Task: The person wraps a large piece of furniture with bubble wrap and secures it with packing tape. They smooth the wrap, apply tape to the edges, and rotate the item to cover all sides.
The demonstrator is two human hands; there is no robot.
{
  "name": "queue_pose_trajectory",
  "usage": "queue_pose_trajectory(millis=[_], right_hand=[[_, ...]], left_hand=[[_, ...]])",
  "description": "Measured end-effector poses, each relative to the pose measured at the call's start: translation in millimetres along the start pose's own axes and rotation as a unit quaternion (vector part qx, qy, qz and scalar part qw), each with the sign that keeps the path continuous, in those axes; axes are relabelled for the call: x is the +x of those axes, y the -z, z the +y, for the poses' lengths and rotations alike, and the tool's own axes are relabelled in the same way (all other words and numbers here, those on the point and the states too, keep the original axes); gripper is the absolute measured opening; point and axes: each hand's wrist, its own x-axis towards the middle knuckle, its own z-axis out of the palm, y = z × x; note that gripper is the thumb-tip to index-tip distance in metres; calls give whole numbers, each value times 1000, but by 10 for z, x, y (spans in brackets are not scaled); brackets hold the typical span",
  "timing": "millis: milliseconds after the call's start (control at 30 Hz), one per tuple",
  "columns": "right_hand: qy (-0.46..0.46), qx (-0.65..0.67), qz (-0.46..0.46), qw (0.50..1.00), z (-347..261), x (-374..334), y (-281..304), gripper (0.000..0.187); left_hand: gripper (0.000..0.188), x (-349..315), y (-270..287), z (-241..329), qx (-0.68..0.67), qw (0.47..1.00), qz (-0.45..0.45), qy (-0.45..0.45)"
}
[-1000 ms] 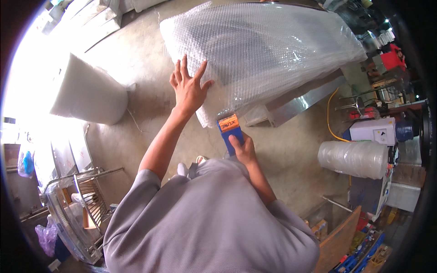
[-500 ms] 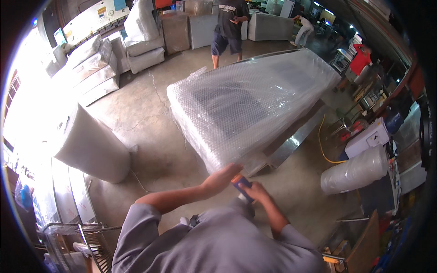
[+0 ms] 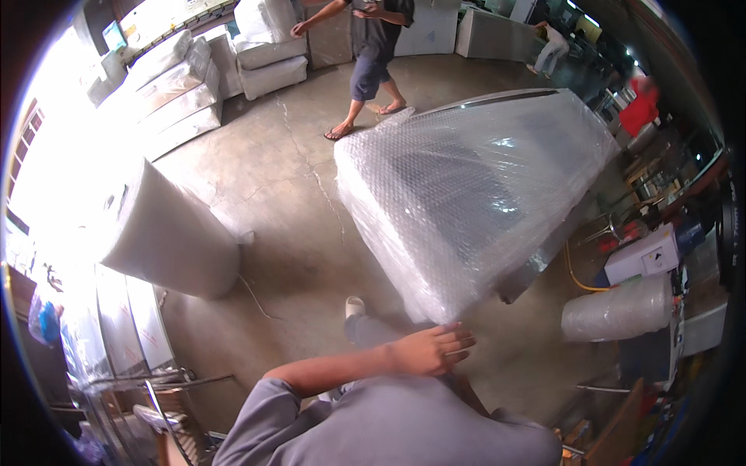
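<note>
A large, long box-like item wrapped in clear bubble wrap lies at a slant across the floor before me. Just below its near corner is my left hand, with bent fingers slightly apart and nothing visible in them. Whether that hand touches the wrap, I cannot tell. Behind it my right hand is hidden; only a piece of the right forearm shows, so what it holds cannot be seen.
A big roll of bubble wrap stands on the left. Wrapped cushions are stacked behind. A person walks beyond the wrapped item. At right lie another wrapped roll and a white box. A wire rack stands lower left.
The view has shifted, so the wrapped item sits farther right. My right hand, which held a dark blue and orange object, has dropped out of sight behind the left. The person beyond has stepped left.
</note>
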Motion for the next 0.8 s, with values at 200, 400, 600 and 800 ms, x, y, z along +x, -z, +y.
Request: queue_pose_trajectory(millis=[200, 400, 600, 800], right_hand=[[-129, -45, -27, 990, -684, 275, -759, 87], [-152, -7, -17, 988, -1758, 576, -1329, 86], [-209, 54, 18, 976, -2607, 678, -1984, 84], [-277, 167, 52, 945, -3510, 641, -2992, 77]], left_hand=[[42, -441, 1634, -1198, 35, 947, 166, 273], [31, -1021, 2675, -2373, -8, 875, 219, 432], [30, -1506, 2803, -3429, -196, 816, 197, 506], [31, -1945, 3146, -4677, -280, 834, 103, 464]])
